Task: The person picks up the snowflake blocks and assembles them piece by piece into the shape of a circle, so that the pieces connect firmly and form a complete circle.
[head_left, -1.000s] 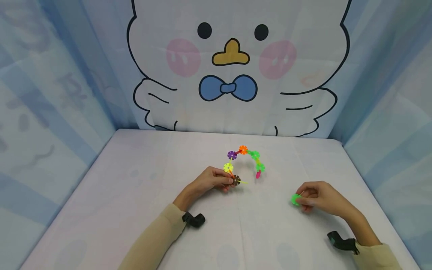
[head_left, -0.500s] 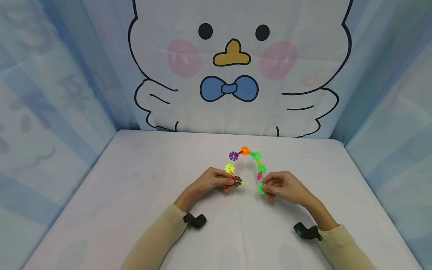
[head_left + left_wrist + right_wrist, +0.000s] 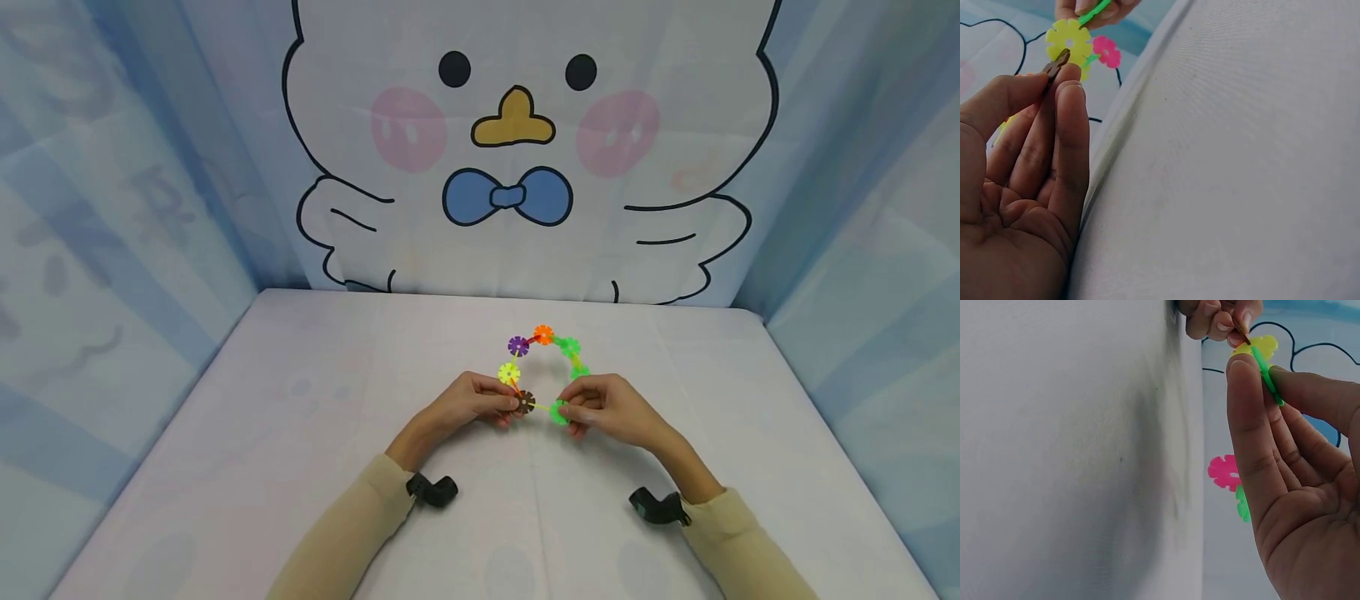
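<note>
Between thumb and fingertips, my left hand [image 3: 480,402] pinches a brown snowflake disc [image 3: 527,402] at the near left end of a curved disc chain. A yellow snowflake disc [image 3: 1069,40] is joined to the brown one, facing the right hand. My right hand [image 3: 618,408] pinches a loose-looking green snowflake disc [image 3: 558,412], its edge at the yellow disc; whether the slots are engaged I cannot tell. From there the chain arcs back through another yellow disc [image 3: 509,372], purple [image 3: 518,346], orange [image 3: 543,334] and green [image 3: 570,346]. Its pink end disc [image 3: 1223,472] shows in both wrist views.
A white cloth-covered table [image 3: 300,417] lies under both hands. Behind it hangs a backdrop [image 3: 517,250] with a cartoon figure, and blue-white curtains [image 3: 862,250] close in the sides. Each wrist wears a black camera [image 3: 433,492].
My right hand has moved left across the table with the green disc, bringing it up against the yellow disc. The left hand has kept its hold on the brown disc and stayed in place.
</note>
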Action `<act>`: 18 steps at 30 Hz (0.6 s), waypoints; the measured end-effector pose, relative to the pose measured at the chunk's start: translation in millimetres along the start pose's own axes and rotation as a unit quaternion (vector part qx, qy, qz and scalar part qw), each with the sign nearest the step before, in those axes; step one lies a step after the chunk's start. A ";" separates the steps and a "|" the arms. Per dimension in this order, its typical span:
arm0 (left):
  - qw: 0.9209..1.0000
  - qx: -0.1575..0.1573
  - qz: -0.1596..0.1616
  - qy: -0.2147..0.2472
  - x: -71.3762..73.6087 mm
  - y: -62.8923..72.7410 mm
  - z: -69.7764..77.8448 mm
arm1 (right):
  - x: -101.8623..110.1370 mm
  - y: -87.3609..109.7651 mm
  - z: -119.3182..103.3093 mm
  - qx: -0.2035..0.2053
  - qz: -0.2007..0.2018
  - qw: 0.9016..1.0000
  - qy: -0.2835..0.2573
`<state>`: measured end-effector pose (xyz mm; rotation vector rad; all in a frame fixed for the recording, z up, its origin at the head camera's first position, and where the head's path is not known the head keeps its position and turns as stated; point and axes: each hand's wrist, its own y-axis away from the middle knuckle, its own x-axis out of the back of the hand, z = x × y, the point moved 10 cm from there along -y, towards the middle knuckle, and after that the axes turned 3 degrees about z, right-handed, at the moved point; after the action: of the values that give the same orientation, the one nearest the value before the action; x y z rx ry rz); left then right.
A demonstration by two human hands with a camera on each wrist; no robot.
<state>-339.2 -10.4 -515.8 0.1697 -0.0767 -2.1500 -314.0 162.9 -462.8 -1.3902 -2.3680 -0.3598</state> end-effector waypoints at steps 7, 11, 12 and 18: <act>1.000 0.002 0.005 0.006 0.6 1.9 1.3 | -0.4 -1.2 0.2 -0.004 0.003 1.000 0.005; 1.000 0.006 0.008 0.006 0.8 2.2 1.4 | 0.2 -0.7 -0.6 -0.004 0.005 1.000 0.005; 1.000 0.007 0.009 0.007 0.7 2.1 1.3 | 0.3 -0.5 -0.8 -0.003 0.005 1.000 0.005; 1.000 0.003 0.010 0.008 -0.3 2.6 2.4 | -0.1 -0.4 -0.3 -0.005 0.004 1.000 0.001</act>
<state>-337.3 -11.6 -513.1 0.1887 -0.0767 -2.1293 -314.3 162.5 -462.7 -1.4030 -2.3610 -0.3715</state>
